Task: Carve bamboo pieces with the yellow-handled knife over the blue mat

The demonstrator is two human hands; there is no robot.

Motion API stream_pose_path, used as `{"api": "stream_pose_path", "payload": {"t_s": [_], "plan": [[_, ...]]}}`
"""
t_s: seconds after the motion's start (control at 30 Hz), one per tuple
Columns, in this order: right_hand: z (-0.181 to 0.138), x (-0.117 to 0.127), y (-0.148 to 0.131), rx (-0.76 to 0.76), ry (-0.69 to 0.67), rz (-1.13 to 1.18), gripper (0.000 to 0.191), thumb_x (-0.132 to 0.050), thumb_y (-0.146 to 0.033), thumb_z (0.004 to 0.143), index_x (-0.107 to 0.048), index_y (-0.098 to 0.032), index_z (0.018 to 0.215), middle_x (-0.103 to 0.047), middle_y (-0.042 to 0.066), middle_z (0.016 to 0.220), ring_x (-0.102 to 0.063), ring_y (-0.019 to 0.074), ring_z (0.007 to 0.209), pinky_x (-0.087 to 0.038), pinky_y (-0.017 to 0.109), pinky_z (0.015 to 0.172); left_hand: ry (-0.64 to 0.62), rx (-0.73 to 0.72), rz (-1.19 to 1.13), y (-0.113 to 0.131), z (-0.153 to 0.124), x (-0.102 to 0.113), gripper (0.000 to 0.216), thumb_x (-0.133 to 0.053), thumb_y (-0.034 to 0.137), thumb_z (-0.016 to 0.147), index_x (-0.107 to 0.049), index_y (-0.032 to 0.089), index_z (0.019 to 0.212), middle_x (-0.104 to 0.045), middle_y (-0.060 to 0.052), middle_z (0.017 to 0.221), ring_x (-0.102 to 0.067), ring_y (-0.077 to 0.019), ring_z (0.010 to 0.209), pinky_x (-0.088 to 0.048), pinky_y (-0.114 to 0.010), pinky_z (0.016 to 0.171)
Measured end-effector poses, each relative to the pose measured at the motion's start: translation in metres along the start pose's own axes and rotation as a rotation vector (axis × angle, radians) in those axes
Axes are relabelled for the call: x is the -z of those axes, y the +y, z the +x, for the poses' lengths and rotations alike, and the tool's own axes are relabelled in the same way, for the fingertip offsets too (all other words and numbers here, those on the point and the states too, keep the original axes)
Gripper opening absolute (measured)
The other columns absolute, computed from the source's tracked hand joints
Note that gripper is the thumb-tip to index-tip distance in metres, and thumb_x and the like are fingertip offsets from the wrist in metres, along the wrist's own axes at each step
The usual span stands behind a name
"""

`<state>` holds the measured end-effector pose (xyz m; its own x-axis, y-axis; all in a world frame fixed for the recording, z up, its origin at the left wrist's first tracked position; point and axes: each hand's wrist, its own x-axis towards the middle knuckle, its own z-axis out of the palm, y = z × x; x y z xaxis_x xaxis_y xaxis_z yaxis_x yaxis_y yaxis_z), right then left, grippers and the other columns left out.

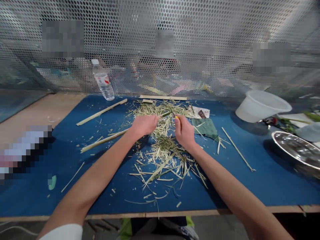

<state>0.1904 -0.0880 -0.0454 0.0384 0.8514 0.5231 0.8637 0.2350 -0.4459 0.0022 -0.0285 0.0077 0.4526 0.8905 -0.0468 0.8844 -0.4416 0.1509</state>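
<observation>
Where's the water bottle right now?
Head view, upper left: the water bottle is at the back of the blue tabletop, by the perforated metal screen, just beyond a long pale stick.

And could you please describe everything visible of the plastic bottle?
The bottle is clear, apparently plastic, with a white cap on and a white-and-red label around its middle. It stands on the blue tabletop, close to the perforated panel; whether they touch is unclear. It appears tilted, perhaps from the lens. Its fill level is unclear.
</observation>
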Motion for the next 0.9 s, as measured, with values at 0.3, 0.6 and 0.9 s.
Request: {"api": "stream_pose_path", "payload": {"t_s": [0.3, 0.6, 0.9], "plan": [[-0.005, -0.015, 0.014, 0.175, 0.127, 0.194, 0.029, -0.036, -0.041, 0.102, -0.047, -0.021, 0.121, -0.06, 0.01, 0.104, -0.058, 0.0221, 0.091, -0.046, 0.035, 0.078, -0.008, -0.195, -0.364, -0.007, 0.001, 0.017, 0.039, -0.031, 0.047, 0.095, -0.054, 0.015, 0.1, -0.064, -0.012, 0.088, -0.053, -0.0187, 0.072, -0.039, -0.034, 0.066], [-0.01, -0.016, 0.008, 0.159, 0.038, 0.208, 0.028, -0.034, -0.042, 0.102, -0.052, -0.021, 0.11, -0.063, 0.007, 0.096, -0.061, 0.0198, 0.086, -0.044, 0.03, 0.074, -0.123, -0.256, -0.619, 0.0, -0.01, 0.032, 0.033, -0.039, 0.05, 0.093, -0.051, 0.019, 0.096, -0.057, -0.005, 0.072, -0.044, -0.0126, 0.056, -0.036, -0.031, 0.054], [-0.008, -0.016, 0.006, 0.084, -0.007, 0.281, 0.031, -0.035, -0.043, 0.102, -0.055, -0.02, 0.108, -0.066, 0.006, 0.086, -0.06, 0.0189, 0.074, -0.042, 0.029, 0.069, 0.017, -0.239, -0.504, 0.009, -0.011, 0.029, 0.036, -0.049, 0.053, 0.087, -0.056, 0.018, 0.093, -0.06, -0.005, 0.078, -0.05, -0.0137, 0.064, -0.036, -0.03, 0.057]]}}
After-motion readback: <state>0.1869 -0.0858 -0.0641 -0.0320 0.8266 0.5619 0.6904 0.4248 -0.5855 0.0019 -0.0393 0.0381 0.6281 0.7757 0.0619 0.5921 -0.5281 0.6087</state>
